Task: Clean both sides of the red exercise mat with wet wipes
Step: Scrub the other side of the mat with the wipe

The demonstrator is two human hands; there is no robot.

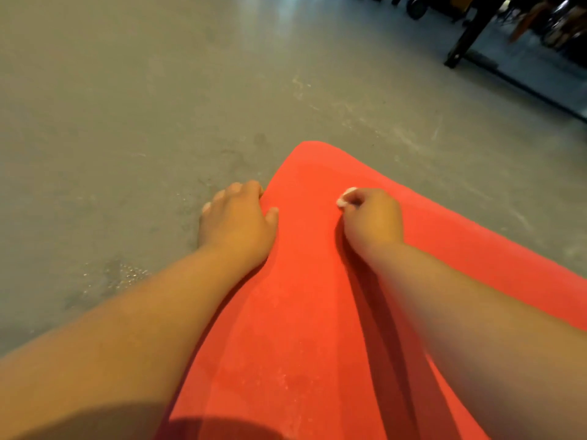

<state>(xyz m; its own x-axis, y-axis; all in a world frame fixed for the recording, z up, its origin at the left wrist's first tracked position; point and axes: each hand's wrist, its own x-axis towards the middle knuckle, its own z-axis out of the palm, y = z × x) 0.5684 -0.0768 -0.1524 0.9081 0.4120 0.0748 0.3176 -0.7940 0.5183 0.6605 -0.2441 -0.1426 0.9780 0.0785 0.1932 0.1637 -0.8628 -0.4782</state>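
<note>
The red exercise mat [305,281] lies flat on the grey floor, its rounded far corner pointing away from me. My left hand [236,222] rests on the mat's left edge, fingers spread over onto the floor, thumb on the mat. My right hand [373,217] is on the mat near the far corner, fingers closed around a small bunched white wet wipe [344,196] that pokes out at the fingertips and presses on the mat.
Grey concrete floor [127,106] surrounds the mat, with a damp glistening patch [127,276] at the left. A black metal frame leg [467,36] and dark equipment stand at the far right.
</note>
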